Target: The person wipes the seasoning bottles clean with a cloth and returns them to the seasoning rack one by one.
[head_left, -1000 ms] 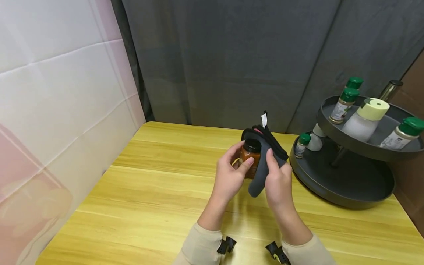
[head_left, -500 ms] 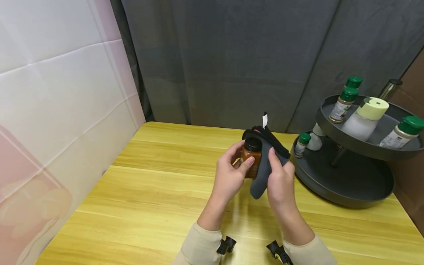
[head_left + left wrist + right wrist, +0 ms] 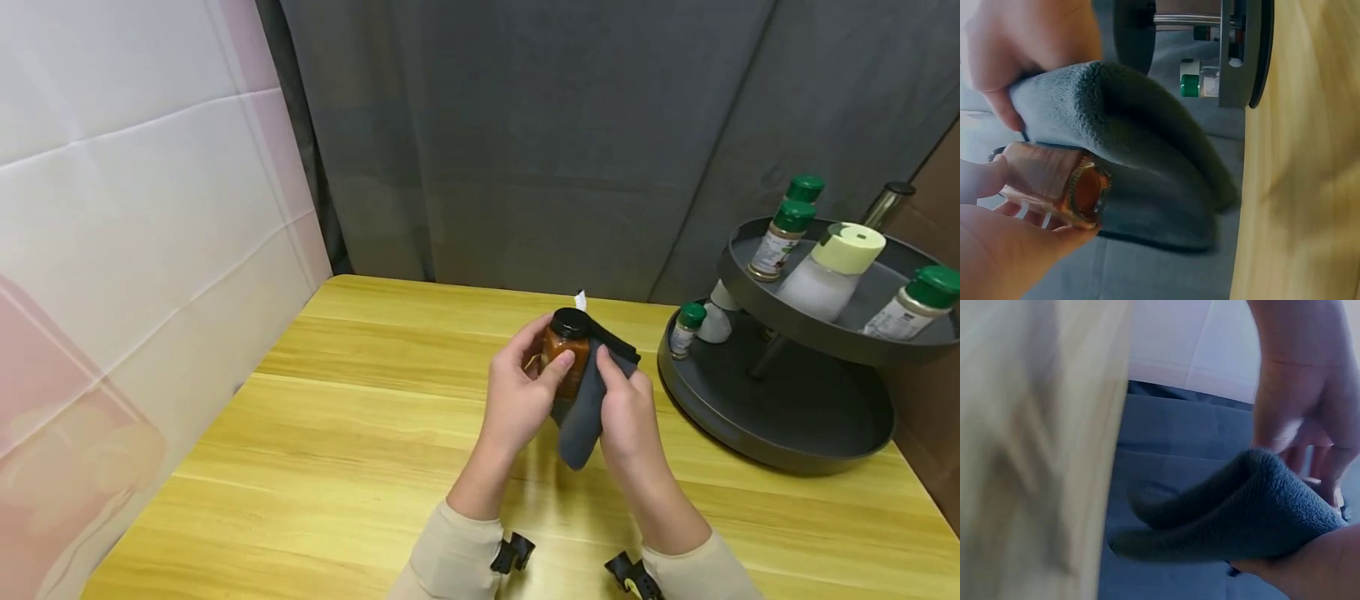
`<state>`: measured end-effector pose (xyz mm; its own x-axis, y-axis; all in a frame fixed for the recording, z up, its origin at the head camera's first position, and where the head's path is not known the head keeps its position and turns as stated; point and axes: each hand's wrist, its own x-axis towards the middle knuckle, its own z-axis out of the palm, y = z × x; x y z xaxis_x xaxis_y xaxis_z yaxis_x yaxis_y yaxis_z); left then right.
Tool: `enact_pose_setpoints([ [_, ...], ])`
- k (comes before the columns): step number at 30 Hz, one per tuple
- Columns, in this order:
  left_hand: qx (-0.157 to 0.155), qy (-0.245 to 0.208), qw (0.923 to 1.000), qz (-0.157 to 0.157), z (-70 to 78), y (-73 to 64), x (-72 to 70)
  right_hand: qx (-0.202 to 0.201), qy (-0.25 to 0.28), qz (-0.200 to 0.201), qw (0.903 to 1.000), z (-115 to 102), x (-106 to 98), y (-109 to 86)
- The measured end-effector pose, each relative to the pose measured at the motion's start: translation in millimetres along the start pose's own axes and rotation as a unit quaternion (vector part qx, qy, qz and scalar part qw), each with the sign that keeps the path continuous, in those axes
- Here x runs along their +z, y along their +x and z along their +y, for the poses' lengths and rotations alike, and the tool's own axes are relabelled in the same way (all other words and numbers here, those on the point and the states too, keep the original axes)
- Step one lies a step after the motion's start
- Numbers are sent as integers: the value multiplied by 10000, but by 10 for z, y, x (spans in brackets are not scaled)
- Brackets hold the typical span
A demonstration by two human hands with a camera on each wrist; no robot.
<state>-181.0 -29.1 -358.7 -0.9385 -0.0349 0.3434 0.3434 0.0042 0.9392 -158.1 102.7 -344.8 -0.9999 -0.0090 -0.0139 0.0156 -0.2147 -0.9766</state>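
A small glass jar of reddish-brown spice (image 3: 564,354) with a black lid is held above the table by my left hand (image 3: 517,396), thumb across its front and fingers behind. My right hand (image 3: 628,412) pinches a folded dark grey cloth (image 3: 583,425) with black edging, its thumb on top. The cloth lies against the jar's right side, and a white tag sticks up behind the lid. In the left wrist view the jar's base (image 3: 1088,192) faces the camera, with the fuzzy cloth (image 3: 1147,144) folded beside it. The right wrist view shows the cloth's fold (image 3: 1254,512) hanging from the right hand.
At the right stands a black two-tier round rack (image 3: 780,450). Its upper tier bears several green-capped spice bottles (image 3: 776,242) and a white jar with a pale yellow lid (image 3: 821,279). A small green-capped bottle (image 3: 684,331) stands below. A grey curtain (image 3: 525,150) hangs behind the table (image 3: 360,433).
The cloth has slid down along the jar, so its upper part no longer rises behind the lid and the tag sits lower. The left hand keeps hold of the jar in nearly the same place.
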Motion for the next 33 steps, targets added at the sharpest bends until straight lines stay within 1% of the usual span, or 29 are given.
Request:
enact_pose_setpoints([
  [2, -44, 36, 10000, -52, -10, -11, 12, -297, 54, 156, 9994, -33, -5, -25],
  [5, -53, 83, 9999, -95, -14, -13, 21, -745, -76, 333, 9966, -76, 9, -61],
  [7, -75, 94, 9999, -77, -13, -9, 22, -854, -236, 373, 9954, -76, 20, -73],
  [10, -98, 133, 9999, 21, -1, -2, 13, -647, -554, 359, 9957, -27, 29, -59],
  [13, -60, 125, 9998, 135, 6, 14, -1, -244, -803, 177, 9963, 40, 15, -15],
  [15, -10, 113, 9998, 166, 9, 21, -9, 19, -812, 31, 9967, 60, 1, 8],
  [17, 16, 89, 9998, 150, 6, 24, -10, 142, -692, -19, 9975, 56, -8, 21],
  [19, 22, 105, 9999, 95, 2, 17, -5, 86, -520, 31, 9986, 30, -11, 12],
  [21, -19, 133, 9999, 43, -7, 5, 4, -179, -366, 181, 9990, 7, -12, -5],
  [25, -62, 120, 9999, 28, -17, -5, 21, -583, -465, 426, 9963, -17, 17, -45],
  [28, -64, 98, 9999, 90, -14, -7, 25, -521, -711, 486, 9949, 20, 27, -45],
  [33, -45, 43, 9999, 150, 4, -6, 9, -221, -968, 298, 9946, 111, -6, -9],
])
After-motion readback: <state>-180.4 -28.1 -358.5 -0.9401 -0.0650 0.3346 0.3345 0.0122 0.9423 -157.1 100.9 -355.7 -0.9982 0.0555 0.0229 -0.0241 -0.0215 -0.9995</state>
